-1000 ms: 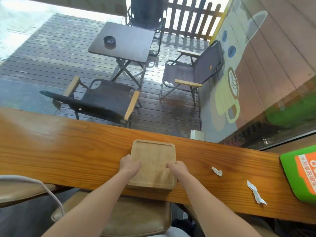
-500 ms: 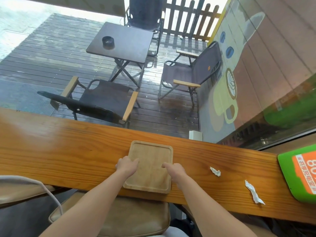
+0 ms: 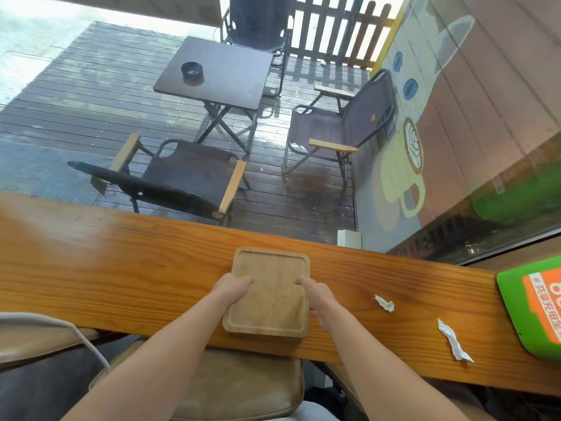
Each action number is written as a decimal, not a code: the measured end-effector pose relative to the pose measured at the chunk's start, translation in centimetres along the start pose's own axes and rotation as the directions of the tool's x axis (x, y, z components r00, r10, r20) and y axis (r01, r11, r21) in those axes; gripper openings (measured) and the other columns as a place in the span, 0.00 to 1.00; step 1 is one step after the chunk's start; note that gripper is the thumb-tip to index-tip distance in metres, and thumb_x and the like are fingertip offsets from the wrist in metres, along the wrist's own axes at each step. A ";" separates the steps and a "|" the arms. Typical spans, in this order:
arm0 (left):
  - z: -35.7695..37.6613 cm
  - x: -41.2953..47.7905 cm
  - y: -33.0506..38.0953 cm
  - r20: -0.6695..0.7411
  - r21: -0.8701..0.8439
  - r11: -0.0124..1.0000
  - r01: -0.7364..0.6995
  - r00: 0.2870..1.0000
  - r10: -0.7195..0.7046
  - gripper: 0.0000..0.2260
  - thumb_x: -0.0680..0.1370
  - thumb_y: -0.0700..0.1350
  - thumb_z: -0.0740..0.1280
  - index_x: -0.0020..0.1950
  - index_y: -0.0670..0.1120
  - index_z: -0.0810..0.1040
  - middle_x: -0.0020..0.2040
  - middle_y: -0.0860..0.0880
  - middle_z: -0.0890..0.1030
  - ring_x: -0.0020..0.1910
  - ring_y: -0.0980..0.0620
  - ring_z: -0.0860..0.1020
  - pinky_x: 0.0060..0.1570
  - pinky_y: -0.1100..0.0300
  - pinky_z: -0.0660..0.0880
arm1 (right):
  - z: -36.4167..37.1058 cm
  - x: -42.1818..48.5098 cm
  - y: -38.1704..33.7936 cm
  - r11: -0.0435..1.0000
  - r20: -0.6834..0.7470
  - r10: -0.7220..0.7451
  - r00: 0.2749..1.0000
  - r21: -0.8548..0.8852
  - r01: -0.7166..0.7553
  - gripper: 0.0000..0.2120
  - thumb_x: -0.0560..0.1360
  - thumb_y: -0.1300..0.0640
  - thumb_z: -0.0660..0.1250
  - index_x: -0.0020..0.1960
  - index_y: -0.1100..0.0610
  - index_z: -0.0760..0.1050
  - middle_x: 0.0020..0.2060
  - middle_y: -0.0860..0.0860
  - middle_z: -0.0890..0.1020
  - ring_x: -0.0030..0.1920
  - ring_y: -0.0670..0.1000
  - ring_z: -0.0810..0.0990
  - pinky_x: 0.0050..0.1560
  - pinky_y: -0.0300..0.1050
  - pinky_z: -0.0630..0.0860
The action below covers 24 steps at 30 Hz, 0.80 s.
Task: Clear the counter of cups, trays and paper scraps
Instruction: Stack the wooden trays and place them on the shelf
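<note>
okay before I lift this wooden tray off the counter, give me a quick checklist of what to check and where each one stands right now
1. Both hands on the tray: ok; left hand at its left edge, right hand at its right edge.
2. Tray free of cups or scraps: ok.
3. Fingers hooked under the rim: cannot tell.
4. Tray fully supported by the counter: ok, but its near edge sits at the counter's edge.
5. Lift path clear: ok; small paper scrap and long paper scrap lie apart, to the right.
6. Counter cleared: not ok; both scraps remain.

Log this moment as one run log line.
left hand, right hand: gripping wooden tray sides | paper scraps: on counter
</note>
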State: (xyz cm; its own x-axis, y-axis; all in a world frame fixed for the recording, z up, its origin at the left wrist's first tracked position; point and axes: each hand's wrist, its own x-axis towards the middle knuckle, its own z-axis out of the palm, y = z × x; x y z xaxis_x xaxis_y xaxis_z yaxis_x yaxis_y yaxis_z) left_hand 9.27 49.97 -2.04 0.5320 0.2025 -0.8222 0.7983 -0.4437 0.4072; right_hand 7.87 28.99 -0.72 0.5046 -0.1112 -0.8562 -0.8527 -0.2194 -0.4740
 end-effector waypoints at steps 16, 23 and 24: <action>-0.2 0.8 -2.2 -0.053 -0.025 0.999 0.025 0.998 -0.027 0.26 0.76 0.55 0.66 0.69 0.40 0.72 0.64 0.43 0.77 0.60 0.43 0.76 0.52 0.52 0.75 | 2.0 1.0 1.8 0.998 -0.057 0.056 0.997 0.024 -0.055 0.45 0.74 0.44 0.68 0.81 0.56 0.47 0.80 0.54 0.54 0.77 0.59 0.57 0.72 0.58 0.61; -0.3 2.3 -2.5 -0.120 -0.104 0.991 0.088 0.988 -0.100 0.18 0.76 0.57 0.66 0.55 0.42 0.78 0.56 0.44 0.79 0.46 0.47 0.76 0.46 0.52 0.73 | 2.8 1.7 2.3 0.990 -0.191 0.135 0.972 0.059 -0.126 0.31 0.76 0.45 0.65 0.76 0.56 0.65 0.71 0.55 0.71 0.67 0.58 0.72 0.67 0.57 0.71; -0.4 2.6 -2.5 -0.118 -0.133 0.985 0.107 0.985 -0.123 0.23 0.76 0.58 0.66 0.61 0.41 0.76 0.59 0.43 0.79 0.51 0.44 0.77 0.48 0.51 0.74 | 2.8 1.8 2.0 0.986 -0.187 0.158 0.970 0.078 -0.146 0.29 0.76 0.45 0.65 0.74 0.57 0.67 0.68 0.55 0.75 0.63 0.58 0.74 0.63 0.56 0.74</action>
State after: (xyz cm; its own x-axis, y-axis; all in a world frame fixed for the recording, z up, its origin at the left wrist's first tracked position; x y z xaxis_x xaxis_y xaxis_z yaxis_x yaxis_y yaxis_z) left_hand 8.77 51.99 -5.00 0.4595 0.3575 -0.8131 0.8810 -0.2994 0.3662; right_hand 6.70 31.06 -3.74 0.3797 -0.3239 -0.8666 -0.9251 -0.1245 -0.3588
